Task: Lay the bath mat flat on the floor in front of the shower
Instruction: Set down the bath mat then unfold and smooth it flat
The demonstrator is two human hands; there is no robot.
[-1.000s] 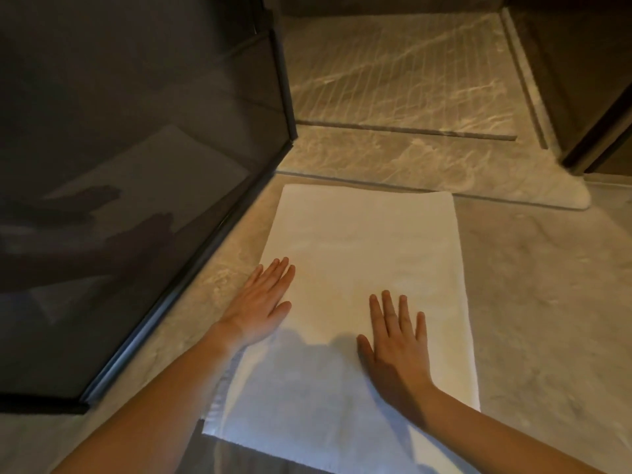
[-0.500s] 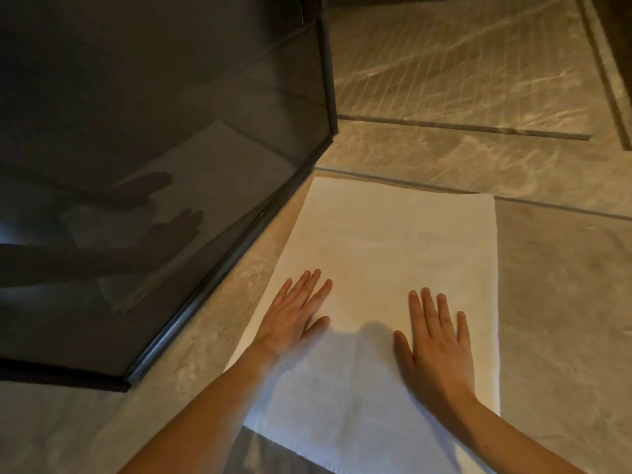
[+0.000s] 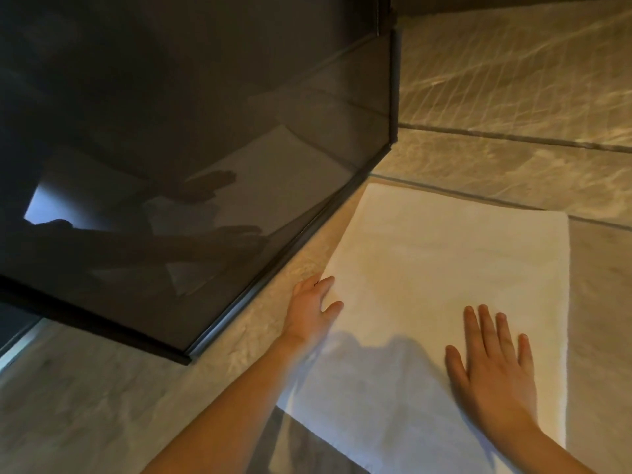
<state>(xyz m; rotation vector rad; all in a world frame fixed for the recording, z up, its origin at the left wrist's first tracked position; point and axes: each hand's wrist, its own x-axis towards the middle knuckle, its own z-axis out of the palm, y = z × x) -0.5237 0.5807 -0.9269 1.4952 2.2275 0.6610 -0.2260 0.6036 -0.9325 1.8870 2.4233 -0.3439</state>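
Dark tinted glass panel [image 3: 191, 138] at left, black frame [image 3: 270, 289] along bottom edge. Marble floor [image 3: 102, 405]. Grooved tiles [image 3: 513, 63] at top right.

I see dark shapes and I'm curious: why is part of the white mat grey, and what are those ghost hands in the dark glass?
Head view: the grey on the bath mat looks like the person's shadow; the dark glass door mirrors both arms; the shower floor is blurred.

White bath mat [image 3: 444, 268], beige marbled floor [image 3: 513, 165]
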